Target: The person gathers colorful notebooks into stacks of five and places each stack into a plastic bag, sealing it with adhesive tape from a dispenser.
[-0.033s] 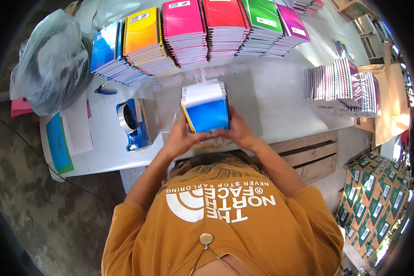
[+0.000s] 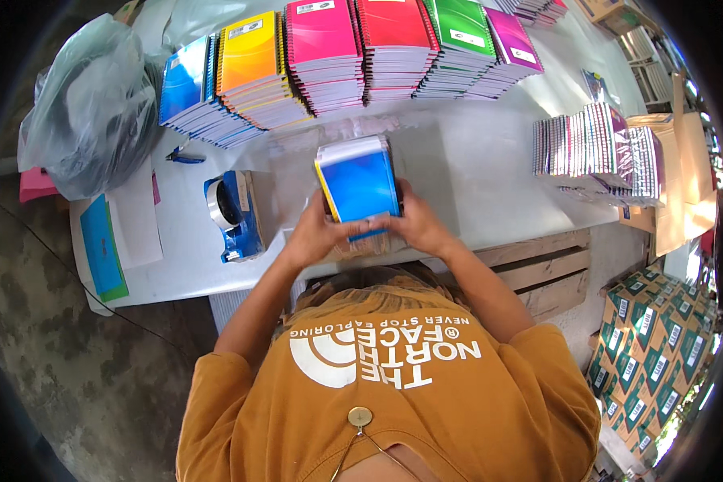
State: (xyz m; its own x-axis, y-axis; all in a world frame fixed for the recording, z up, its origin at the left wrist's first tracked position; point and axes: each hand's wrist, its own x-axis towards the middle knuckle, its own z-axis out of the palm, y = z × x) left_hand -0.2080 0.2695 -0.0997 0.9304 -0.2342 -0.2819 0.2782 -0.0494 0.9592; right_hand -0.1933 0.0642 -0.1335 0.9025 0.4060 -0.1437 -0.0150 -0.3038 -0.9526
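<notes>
1. A notebook stack (image 2: pixel 360 186) is held directly between the two hands, in front of the body, with a blue cover uppermost and a yellow edge showing on its left side.
2. The grip is found closed on the stack: the near left corner is clasped by the left hand (image 2: pixel 317 233), the near right corner by the right hand (image 2: pixel 420 221). Both thumbs are laid toward the near edge. The fingers underneath are hidden; whether the table (image 2: pixel 474 177) bears any weight cannot be told.
3. Handling, as judged: moderately heavy for its size, firm as a block, covers smooth and likely slippery. Individual notebooks could slide or fan, and corners could be bent.
4. Hold is best taken low on both opposite sides, with pressure kept even and the layers squared.
5. Left of the grip, a tape dispenser (image 2: pixel 245 225) is noted; beyond the grip, a row of coloured notebooks (image 2: pixel 324 44); well to its right, bundled notebooks (image 2: pixel 570 149).
</notes>
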